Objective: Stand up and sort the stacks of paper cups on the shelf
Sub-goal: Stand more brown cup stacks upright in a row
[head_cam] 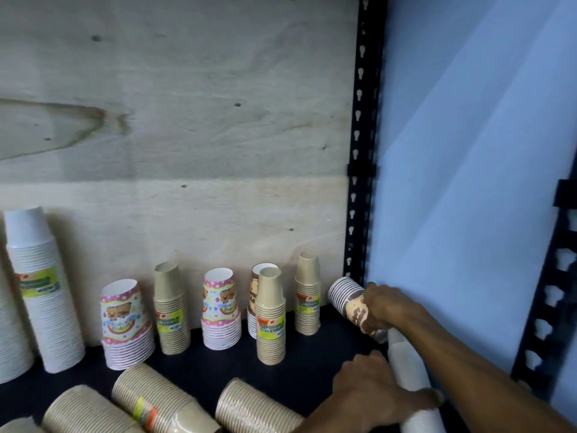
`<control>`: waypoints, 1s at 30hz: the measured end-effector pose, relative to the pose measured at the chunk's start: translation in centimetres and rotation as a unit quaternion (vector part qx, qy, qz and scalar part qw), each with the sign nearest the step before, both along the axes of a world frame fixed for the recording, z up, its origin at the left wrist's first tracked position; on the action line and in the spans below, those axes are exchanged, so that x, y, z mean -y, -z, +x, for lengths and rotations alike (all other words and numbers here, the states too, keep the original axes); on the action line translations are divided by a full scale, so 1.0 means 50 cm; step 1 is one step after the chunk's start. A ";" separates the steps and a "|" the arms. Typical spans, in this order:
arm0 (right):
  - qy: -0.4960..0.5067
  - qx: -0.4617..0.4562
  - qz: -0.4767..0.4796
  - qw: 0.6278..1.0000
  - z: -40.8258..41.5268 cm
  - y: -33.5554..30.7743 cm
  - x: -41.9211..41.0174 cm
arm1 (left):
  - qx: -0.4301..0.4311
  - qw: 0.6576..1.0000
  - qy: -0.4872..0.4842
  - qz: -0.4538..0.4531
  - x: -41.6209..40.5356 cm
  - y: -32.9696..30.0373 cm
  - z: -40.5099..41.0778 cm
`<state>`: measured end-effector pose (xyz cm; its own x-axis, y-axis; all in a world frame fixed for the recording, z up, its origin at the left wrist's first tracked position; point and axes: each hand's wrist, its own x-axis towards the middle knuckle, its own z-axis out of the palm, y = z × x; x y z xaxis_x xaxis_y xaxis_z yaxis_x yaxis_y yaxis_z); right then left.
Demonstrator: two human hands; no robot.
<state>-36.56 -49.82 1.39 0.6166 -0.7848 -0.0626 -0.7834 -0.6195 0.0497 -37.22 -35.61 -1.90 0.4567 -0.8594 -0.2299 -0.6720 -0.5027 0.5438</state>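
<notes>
Nearest, at 6 to 7 o'clock: three kraft stacks (pixel 162 404) lying on their sides on the dark shelf board (pixel 218 364), rims toward the back.

At 5 o'clock: left hand (pixel 371 392) curled over a white stack (pixel 409 367) that lies on its side along the right edge, thumb stretched along its side. Grip looks closed around it.

Just past it, 4 o'clock: right hand (pixel 385 307) clamped round a brown-patterned stack (pixel 351 300), held tilted off the board, rim end pointing toward 10 o'clock. Its far end is just beside the black slotted upright (pixel 359 182).

Back row, upright and inverted, running from 3 toward 9 o'clock:
- kraft stack with label (pixel 307 300), against the plywood back panel (pixel 187 120)
- taller kraft stack (pixel 270 320), in front of a brown-print stack (pixel 254 285), partly hiding it
- pink bear-print stack (pixel 220 310)
- kraft stack (pixel 170 310)
- second pink bear-print stack (pixel 126 323), leaning slightly
- tall white stack with green label (pixel 43 292) at 9 o'clock, another white stack cut off by the frame edge beside it.

Blue wall (pixel 468 182) right of the upright.
</notes>
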 end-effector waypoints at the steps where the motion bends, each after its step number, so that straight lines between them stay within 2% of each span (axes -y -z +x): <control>1: -0.007 -0.003 -0.002 1.000 0.000 -0.005 -0.001 | -0.014 1.000 -0.002 -0.003 0.006 -0.002 -0.005; 8: -0.031 0.069 -0.057 0.995 -0.030 -0.092 -0.018 | -0.169 0.984 -0.029 -0.051 0.000 0.011 0.028; 14: -0.018 0.183 -0.072 0.980 -0.073 -0.166 -0.042 | -0.245 0.958 -0.050 -0.143 -0.035 -0.013 0.059; 23: -0.007 0.323 -0.100 0.941 -0.097 -0.238 -0.063 | -0.262 0.924 -0.054 -0.275 -0.068 -0.068 0.132; 27: 0.002 0.282 -0.093 0.955 -0.088 -0.231 -0.055 | -0.213 0.915 -0.056 -0.337 -0.062 -0.070 0.169; 30: -0.004 0.247 -0.072 0.966 -0.074 -0.202 -0.045 | -0.145 0.914 -0.052 -0.376 -0.055 -0.073 0.180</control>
